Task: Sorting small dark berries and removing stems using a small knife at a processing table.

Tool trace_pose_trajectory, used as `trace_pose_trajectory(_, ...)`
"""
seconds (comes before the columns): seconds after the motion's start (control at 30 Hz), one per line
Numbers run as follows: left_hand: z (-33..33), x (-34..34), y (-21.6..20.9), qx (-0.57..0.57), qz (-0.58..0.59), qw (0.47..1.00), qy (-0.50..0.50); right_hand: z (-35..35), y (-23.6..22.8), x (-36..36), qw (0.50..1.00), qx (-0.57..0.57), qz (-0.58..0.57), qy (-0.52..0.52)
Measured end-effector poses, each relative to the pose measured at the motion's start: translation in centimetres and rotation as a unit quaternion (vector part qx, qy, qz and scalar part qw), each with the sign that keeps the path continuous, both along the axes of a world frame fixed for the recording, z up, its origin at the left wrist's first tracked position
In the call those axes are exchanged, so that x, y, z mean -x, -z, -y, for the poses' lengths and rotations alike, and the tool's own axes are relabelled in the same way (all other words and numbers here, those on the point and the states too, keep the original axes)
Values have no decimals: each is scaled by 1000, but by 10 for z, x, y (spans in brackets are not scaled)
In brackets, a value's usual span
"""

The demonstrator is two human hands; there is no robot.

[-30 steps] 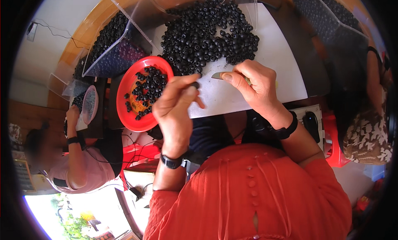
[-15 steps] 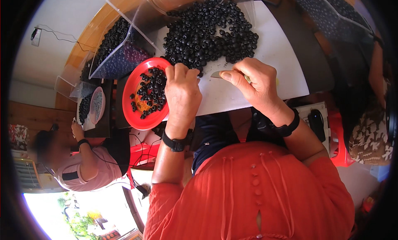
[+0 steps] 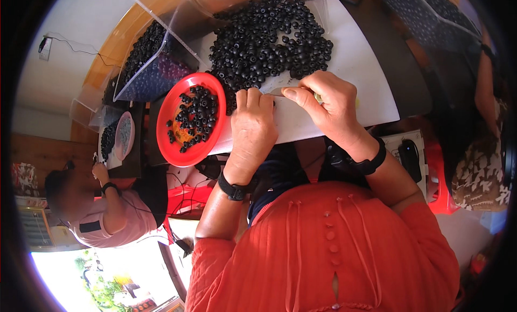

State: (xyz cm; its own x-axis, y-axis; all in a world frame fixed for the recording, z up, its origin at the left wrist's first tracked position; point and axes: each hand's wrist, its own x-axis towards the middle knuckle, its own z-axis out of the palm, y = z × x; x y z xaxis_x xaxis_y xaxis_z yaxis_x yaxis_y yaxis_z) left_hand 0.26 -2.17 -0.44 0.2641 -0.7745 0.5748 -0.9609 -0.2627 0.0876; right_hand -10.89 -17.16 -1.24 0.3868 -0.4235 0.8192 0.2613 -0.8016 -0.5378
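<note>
My right hand (image 3: 335, 104) is closed around a small knife (image 3: 276, 91), its thumb near the short blade and a bit of yellow-green handle showing. The blade points left toward my left hand (image 3: 253, 121), whose fingers are curled down close to the tip. What those fingers pinch is hidden. Just beyond both hands, a heap of small round black pieces with holes (image 3: 264, 51) spreads over a white board (image 3: 371, 94). To the left, a red plate (image 3: 165, 137) carries several more of these black pieces and overhangs the board's near-left edge.
Clear plastic bins (image 3: 161, 53) of black pieces stand at the far left, another (image 3: 431, 16) at the far right. A co-worker (image 3: 116, 215) sits at left by a pink bowl (image 3: 125, 137). Someone in camouflage clothing (image 3: 482, 177) is at right.
My left hand has moved right, from the red plate's edge to beside the knife tip. My right hand has barely shifted and still grips the knife.
</note>
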Motion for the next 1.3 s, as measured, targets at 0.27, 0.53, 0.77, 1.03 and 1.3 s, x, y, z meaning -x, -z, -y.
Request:
trace_pose_trajectory(0.27,-10,-3,-6,128,-446,881,95,0,2,0,999,9,-44,19)
trace_pose_trajectory(0.53,-12,-2,6,213,-718,642,161,-3,2,-2,997,5,-80,16)
trace_pose_trajectory(0.77,-11,-7,15,230,-751,587,195,0,3,-1,995,-4,-96,4)
trace_pose_trajectory(1.03,-12,-7,15,234,-759,568,216,1,5,-2,995,-9,-97,-12)
trace_pose_trajectory(1.3,-11,0,12,254,-754,574,191,1,5,-2,995,-8,-97,-22)
